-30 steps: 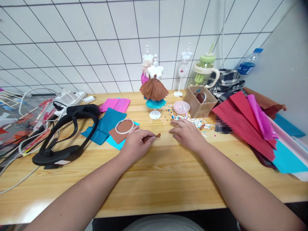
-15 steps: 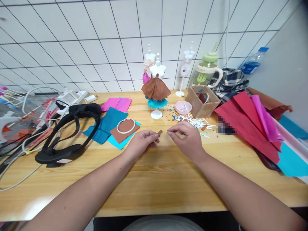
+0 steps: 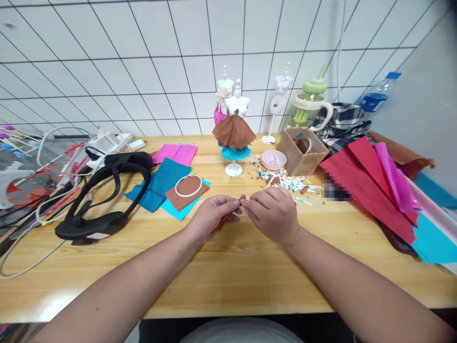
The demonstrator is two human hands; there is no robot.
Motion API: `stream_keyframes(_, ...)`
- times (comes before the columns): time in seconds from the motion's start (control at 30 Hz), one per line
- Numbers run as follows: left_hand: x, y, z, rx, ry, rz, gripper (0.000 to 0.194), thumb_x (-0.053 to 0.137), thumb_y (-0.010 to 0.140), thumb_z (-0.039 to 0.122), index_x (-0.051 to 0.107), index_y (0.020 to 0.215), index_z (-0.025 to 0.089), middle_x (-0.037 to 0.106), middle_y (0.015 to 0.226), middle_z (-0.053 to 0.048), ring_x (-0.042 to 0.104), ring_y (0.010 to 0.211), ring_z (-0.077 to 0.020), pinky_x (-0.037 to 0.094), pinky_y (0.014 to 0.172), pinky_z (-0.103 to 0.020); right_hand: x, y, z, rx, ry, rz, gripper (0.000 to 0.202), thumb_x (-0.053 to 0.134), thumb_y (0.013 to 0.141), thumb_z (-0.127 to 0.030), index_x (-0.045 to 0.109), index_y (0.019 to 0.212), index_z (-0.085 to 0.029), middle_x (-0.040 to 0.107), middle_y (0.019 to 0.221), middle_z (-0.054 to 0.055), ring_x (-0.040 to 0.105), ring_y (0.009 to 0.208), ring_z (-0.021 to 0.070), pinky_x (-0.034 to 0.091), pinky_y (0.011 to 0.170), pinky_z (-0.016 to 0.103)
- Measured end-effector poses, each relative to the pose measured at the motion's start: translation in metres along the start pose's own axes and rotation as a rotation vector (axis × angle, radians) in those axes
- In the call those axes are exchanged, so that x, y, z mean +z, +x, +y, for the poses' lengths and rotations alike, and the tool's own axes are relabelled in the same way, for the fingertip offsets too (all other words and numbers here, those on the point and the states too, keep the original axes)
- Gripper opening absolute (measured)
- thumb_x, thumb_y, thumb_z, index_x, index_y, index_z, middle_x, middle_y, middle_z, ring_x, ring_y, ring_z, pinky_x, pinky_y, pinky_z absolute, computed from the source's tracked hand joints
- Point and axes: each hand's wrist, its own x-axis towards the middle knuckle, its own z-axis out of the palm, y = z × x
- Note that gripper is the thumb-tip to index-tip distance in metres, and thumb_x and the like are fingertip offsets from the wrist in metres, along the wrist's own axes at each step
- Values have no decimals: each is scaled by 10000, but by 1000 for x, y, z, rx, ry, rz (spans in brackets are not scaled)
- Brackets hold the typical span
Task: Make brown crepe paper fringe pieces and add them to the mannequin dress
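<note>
Wooden surface [image 3: 228, 281], dressed mannequin [image 3: 233, 132] standing toward the back.
Right hand [image 3: 273, 214]: fingertips drawn together; whether they grasp anything cannot be told from this view. Left hand [image 3: 211, 213]: grip clenched on the brown piece [image 3: 243, 196], its tip showing between both hands.

Tiled wall [image 3: 153, 33] over a wooden table [image 3: 214, 276]

We look across a broad, pale yellow-brown tabletop whose grain runs mostly from side to side. Its far edge lies along the foot of the wall, where glossy white tiles meet in thin, dark grout lines. We see a small, blurred dark mark [image 3: 9, 25] high on the left and a white cable [image 3: 339, 59] hanging down towards the right. There, a plain greyish-white surface [image 3: 433, 95] meets the tiles at a corner. The light is bright, and we find a strong white glare [image 3: 53, 302] on the table's near left.
</note>
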Motion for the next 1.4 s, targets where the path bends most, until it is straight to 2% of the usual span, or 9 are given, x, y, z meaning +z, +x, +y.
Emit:
stream_keyframes(0.37, -3, 1, 4, 142, 11, 41, 201, 779, 674, 297, 727, 802, 150, 718, 796, -47, 633, 783, -150, 470, 780, -266, 3, -4, 0, 45, 252, 32, 216, 622, 852, -264, 684, 1059, -258, 732, 911, 5, 579, 785, 163, 399, 720, 322)
stream_keyframes(0.53, -8, 5, 4, 242, 134, 178, 194, 760, 701, 341, 724, 825, 197, 721, 851, -24, 629, 812, -162, 457, 758, -270, 0, -2, -1, 516, 726, -50, 266, 568, 862, -363, 690, 1037, -205, 725, 965, 58, 622, 800, 170, 467, 629, 281)
stream_keyframes(0.67, -11, 7, 3, 372, 392, 239, 214, 732, 729, 373, 725, 843, 192, 718, 950, -49, 623, 936, -210, 445, 840, -303, 5, 1, 2, 917, 1205, -363, 354, 566, 825, -474, 697, 989, -188, 728, 939, 71, 632, 768, 173, 434, 481, 227)
stream_keyframes(0.77, -12, 8, 1, 414, 473, 214, 209, 713, 748, 373, 720, 844, 188, 719, 934, -55, 626, 938, -216, 446, 851, -309, 11, 3, 2, 1078, 1357, -538, 319, 661, 749, -438, 700, 947, -191, 727, 873, 60, 624, 727, 155, 395, 442, 189)
stream_keyframes(0.93, -9, 8, 0, 434, 508, 153, 195, 701, 759, 364, 710, 836, 186, 717, 908, -60, 636, 895, -211, 465, 825, -312, 12, 3, 4, 1217, 1478, -560, 200, 700, 701, -353, 655, 798, -184, 672, 736, 14, 533, 593, 92, 348, 409, 157)
stream_keyframes(1.03, -8, 4, 3, 552, 632, 96, 155, 667, 790, 345, 714, 821, 201, 704, 879, -66, 627, 874, -211, 469, 807, -325, 11, 2, 8, 1227, 1622, -643, 188, 707, 679, -325, 614, 755, -180, 612, 688, -12, 512, 568, 83, 328, 380, 146)
stream_keyframes(1.17, -19, -5, 10, 819, 1021, -37, 109, 645, 799, 289, 750, 828, 288, 716, 870, -49, 579, 996, -234, 340, 1004, -417, 12, -3, 20, 1123, 1746, -878, 228, 715, 680, -354, 620, 762, -164, 533, 595, -37, 453, 490, 66, 317, 361, 151)
stream_keyframes(1.3, -28, -11, 13, 830, 1261, -292, 227, 642, 790, 241, 741, 923, 396, 744, 954, 2, 581, 1052, -234, 175, 1101, -445, 13, -7, 29, 910, 1638, -1067, 188, 680, 713, -335, 635, 778, -164, 523, 608, -42, 469, 532, 80, 375, 413, 169)
stream_keyframes(1.4, -22, -12, 15, 793, 1275, -469, 249, 615, 818, 231, 730, 954, 404, 730, 1054, 18, 597, 1074, -213, 162, 1111, -401, 13, -8, 27, 739, 1474, -1090, 142, 602, 772, -285, 642, 838, -167, 572, 686, -29, 499, 579, 90, 399, 473, 192)
